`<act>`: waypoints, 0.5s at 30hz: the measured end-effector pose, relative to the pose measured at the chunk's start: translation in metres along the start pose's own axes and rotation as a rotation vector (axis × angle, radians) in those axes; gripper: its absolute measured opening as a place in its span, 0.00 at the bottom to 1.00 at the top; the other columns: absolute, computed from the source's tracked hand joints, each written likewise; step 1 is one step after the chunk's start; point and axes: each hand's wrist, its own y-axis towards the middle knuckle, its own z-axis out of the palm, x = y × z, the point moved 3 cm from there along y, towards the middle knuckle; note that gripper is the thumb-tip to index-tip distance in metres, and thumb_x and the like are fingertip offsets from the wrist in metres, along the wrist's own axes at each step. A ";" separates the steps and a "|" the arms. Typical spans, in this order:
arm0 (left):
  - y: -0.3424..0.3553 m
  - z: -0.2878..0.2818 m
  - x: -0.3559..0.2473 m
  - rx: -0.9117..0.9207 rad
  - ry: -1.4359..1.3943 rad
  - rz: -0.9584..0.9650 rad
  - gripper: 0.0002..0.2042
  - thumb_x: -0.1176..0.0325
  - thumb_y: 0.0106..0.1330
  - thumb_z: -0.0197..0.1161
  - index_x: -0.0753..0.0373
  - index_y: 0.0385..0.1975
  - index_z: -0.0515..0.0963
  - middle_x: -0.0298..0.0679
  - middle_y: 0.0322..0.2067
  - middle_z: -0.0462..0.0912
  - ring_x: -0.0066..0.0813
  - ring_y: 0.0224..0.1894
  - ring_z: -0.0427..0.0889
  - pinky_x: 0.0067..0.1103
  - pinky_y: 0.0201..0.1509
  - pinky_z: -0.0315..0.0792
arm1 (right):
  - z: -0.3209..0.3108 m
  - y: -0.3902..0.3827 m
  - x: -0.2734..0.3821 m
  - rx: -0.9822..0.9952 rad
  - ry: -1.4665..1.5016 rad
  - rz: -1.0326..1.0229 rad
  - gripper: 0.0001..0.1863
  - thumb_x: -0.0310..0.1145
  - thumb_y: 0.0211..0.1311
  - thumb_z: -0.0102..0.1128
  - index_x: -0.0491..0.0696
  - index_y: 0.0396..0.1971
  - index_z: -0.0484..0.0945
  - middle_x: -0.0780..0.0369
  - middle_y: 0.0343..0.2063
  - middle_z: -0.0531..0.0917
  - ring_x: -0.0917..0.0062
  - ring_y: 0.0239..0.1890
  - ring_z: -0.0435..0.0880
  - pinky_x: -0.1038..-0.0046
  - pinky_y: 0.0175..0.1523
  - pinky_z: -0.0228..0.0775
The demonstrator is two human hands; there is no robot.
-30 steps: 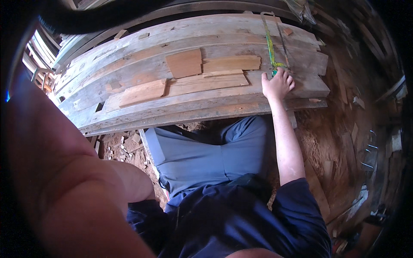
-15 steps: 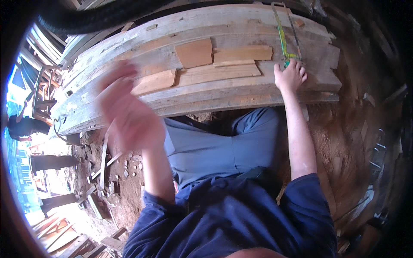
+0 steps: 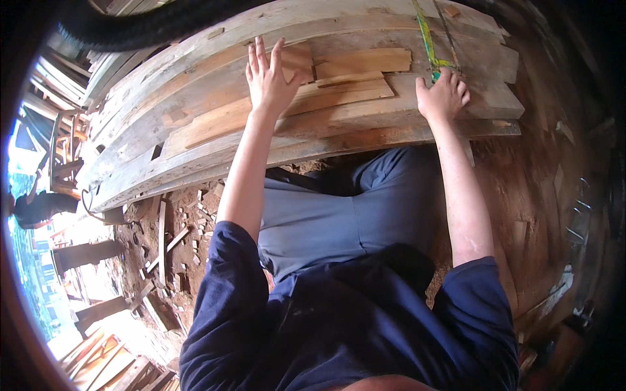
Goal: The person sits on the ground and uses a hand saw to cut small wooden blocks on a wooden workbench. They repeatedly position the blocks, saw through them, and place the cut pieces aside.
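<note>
My left hand [image 3: 270,81] has its fingers stretched and spread over a short flat piece of wood [image 3: 298,57]; whether the palm touches it I cannot tell. Right of that hand lie a thin wood strip [image 3: 365,62] and a longer one [image 3: 345,94], while another flat strip [image 3: 205,127] runs out beneath my left wrist. Closed at the right end of the planks, my right hand [image 3: 443,98] grips the green handle of a narrow frame saw [image 3: 427,45] with a yellow-green side. The saw's far end is cut off by the picture's top edge.
Thick grey planks [image 3: 482,85] form the surface across my lap. Wood offcuts [image 3: 173,241] litter the dirt floor at left. A person in dark clothing [image 3: 42,208] is at the far left. Stacked lumber [image 3: 62,85] stands behind. A dark cable-like band [image 3: 150,32] crosses the upper left.
My left hand, blurred and lower left before, has moved up and right over the wood pieces with its fingers spread. My right hand stays on the saw handle.
</note>
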 end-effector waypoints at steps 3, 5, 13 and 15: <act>0.000 0.023 0.011 0.145 0.131 -0.060 0.41 0.47 0.65 0.65 0.43 0.78 0.56 0.47 0.80 0.48 0.54 0.81 0.43 0.49 0.81 0.44 | 0.002 -0.001 -0.002 -0.020 0.009 -0.004 0.33 0.55 0.57 0.63 0.50 0.58 0.77 0.56 0.56 0.80 0.59 0.64 0.72 0.51 0.73 0.50; -0.001 0.026 0.013 0.039 0.103 -0.018 0.41 0.46 0.63 0.66 0.42 0.77 0.58 0.45 0.77 0.57 0.52 0.81 0.47 0.53 0.79 0.44 | 0.003 -0.003 -0.003 -0.045 0.020 -0.023 0.33 0.55 0.57 0.63 0.49 0.58 0.77 0.56 0.56 0.80 0.59 0.64 0.71 0.51 0.73 0.49; -0.007 0.013 0.011 -0.072 0.193 -0.007 0.34 0.47 0.60 0.68 0.44 0.68 0.71 0.36 0.66 0.72 0.44 0.70 0.64 0.51 0.70 0.54 | 0.011 -0.004 -0.009 -0.008 0.008 -0.018 0.35 0.56 0.57 0.62 0.49 0.59 0.76 0.56 0.57 0.80 0.58 0.64 0.71 0.49 0.73 0.48; -0.009 0.007 0.006 -0.188 0.236 0.001 0.30 0.48 0.58 0.69 0.45 0.62 0.77 0.35 0.58 0.79 0.43 0.63 0.71 0.49 0.66 0.56 | 0.010 -0.005 -0.010 -0.022 0.001 -0.026 0.35 0.56 0.57 0.62 0.49 0.60 0.76 0.56 0.57 0.80 0.58 0.64 0.71 0.49 0.73 0.48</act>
